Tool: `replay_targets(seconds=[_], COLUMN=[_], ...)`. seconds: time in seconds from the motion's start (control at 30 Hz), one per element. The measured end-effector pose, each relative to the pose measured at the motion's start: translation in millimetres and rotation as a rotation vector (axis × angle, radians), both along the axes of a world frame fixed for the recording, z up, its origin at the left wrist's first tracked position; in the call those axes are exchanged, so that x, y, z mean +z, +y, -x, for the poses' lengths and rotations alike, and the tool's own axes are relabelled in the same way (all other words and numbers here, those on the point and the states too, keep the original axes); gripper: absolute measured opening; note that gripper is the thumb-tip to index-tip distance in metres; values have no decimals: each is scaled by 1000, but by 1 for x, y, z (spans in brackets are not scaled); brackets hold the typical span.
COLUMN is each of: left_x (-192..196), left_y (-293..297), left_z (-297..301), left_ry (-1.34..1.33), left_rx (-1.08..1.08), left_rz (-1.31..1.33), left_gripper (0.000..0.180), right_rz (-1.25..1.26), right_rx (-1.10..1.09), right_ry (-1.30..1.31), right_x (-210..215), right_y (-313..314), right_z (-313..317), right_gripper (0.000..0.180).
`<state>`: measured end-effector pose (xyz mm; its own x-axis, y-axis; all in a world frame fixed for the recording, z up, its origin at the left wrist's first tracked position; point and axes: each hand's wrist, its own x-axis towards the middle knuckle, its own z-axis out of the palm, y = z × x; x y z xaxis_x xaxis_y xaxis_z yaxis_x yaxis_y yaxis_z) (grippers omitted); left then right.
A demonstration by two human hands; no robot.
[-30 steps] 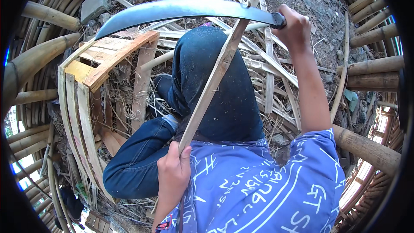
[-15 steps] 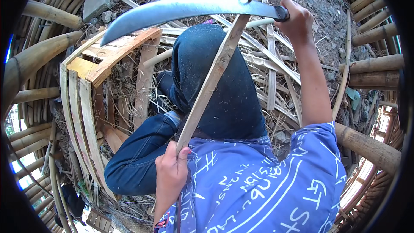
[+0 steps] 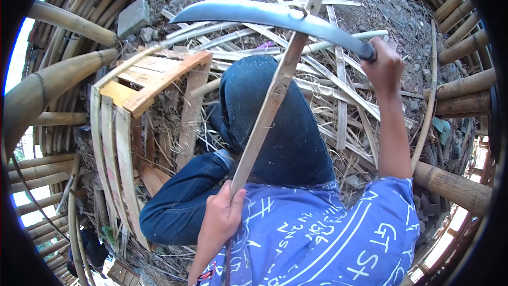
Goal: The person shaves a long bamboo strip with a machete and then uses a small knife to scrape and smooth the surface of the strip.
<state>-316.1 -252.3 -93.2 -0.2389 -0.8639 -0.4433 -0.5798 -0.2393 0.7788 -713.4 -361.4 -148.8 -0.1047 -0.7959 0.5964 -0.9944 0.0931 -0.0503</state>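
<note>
A long bamboo strip (image 3: 267, 111) slants from my lap across my raised knee and on past the top of the view. My left hand (image 3: 223, 211) is wrapped around its near end. In my right hand (image 3: 386, 68) is the dark handle of a machete (image 3: 238, 11) with a long curved blade. The blade lies across the strip beyond the knee, its tip pointing left. Where blade and strip cross, a small curled shaving (image 3: 304, 12) shows. My fingers hide most of the handle.
Loose bamboo strips (image 3: 341, 100) and thin shavings litter the ground around my legs. A wooden crate-like frame (image 3: 108, 143) stands at my left, with a grey block (image 3: 133, 18) beyond it. Thick bamboo poles (image 3: 74, 24) line both sides, and one pole (image 3: 450, 185) lies by my right elbow.
The machete has tilted: its handle is nearer to me and farther right, its tip higher in view and farther right. My left hand still grips the strip. The whole view has shifted slightly.
</note>
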Motion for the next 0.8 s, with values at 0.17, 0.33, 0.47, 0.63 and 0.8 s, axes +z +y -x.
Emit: replay_targets(seconds=[0.17, 0.33, 0.47, 0.63, 0.8], left_x=[-1, 4, 1, 2, 11], left_y=[-11, -5, -10, -14, -5], left_z=[3, 5, 16, 9, 5], left_ry=[-58, -57, -29, -67, -49], left_rx=[-40, -26, -40, -64, -34], left_rz=[60, 123, 96, 85, 73], left_gripper=[17, 18, 18, 19, 18], right_rz=[-10, 34, -67, -56, -201], right_rx=[161, 91, -96, 84, -360], right_ry=[-25, -8, -100, -51, -163], right_x=[22, 5, -2, 11, 17], right_y=[8, -29, -34, -14, -49], right_z=[-64, -25, -11, -46, 29], right_gripper=[21, 21, 12, 14, 6])
